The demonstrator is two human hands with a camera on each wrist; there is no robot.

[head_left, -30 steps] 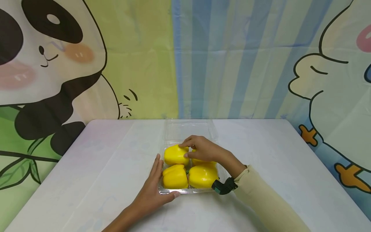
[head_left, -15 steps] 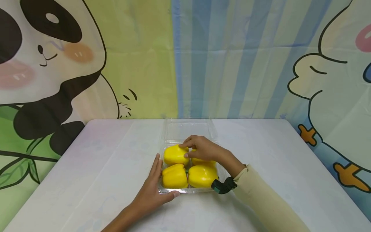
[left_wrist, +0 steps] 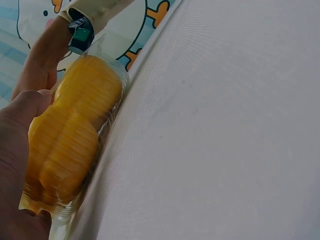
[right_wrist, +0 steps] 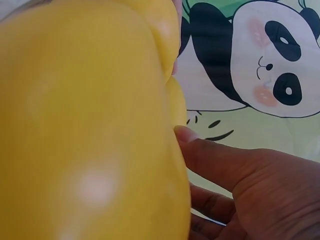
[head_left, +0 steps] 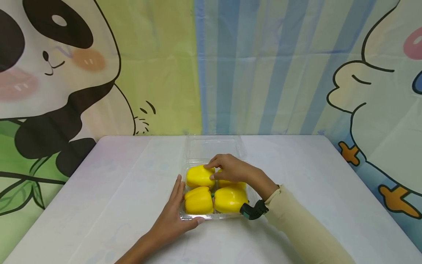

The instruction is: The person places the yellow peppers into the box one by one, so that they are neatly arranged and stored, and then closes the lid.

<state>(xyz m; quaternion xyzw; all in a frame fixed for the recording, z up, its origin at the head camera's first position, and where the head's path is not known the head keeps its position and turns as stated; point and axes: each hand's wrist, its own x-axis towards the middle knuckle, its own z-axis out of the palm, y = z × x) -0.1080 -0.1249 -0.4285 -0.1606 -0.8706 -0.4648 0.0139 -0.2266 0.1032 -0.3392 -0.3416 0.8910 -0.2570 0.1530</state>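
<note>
Bright cloth (head_left: pixel 168 73) hangs behind a white table (head_left: pixel 115 190), and on its left side is a big panda picture (head_left: pixel 89 69) with round pink and orange cheeks. Next comes a plain yellow-green part, then blue stripes. Near the middle of the table, the left hand (head_left: pixel 174 216) is by the front left corner of a clear plastic box (head_left: pixel 217 217). Its fingers lie straight along the left side, and its thumb goes along the front edge, so it rests on the box and is not curled up. Four shiny yellow peppers sit in the box, two at the back and two in front. On the left are the back left pepper (head_left: pixel 199 176) and the front left pepper (head_left: pixel 199 201). Behind them all, the see-through lid (head_left: pixel 214 148) is folded back. On the right are the front right pepper (head_left: pixel 230 200) and the back right pepper (head_left: pixel 227 184), which is mostly hidden under the right hand (head_left: pixel 232 169). That hand reaches across and pinches the back left pepper with its thumb and fingers. A black band (head_left: pixel 254 212) is on its wrist, below a cream sleeve (head_left: pixel 303 223). Far right, the cloth shows a white bird (head_left: pixel 389 121) with orange feet.
</note>
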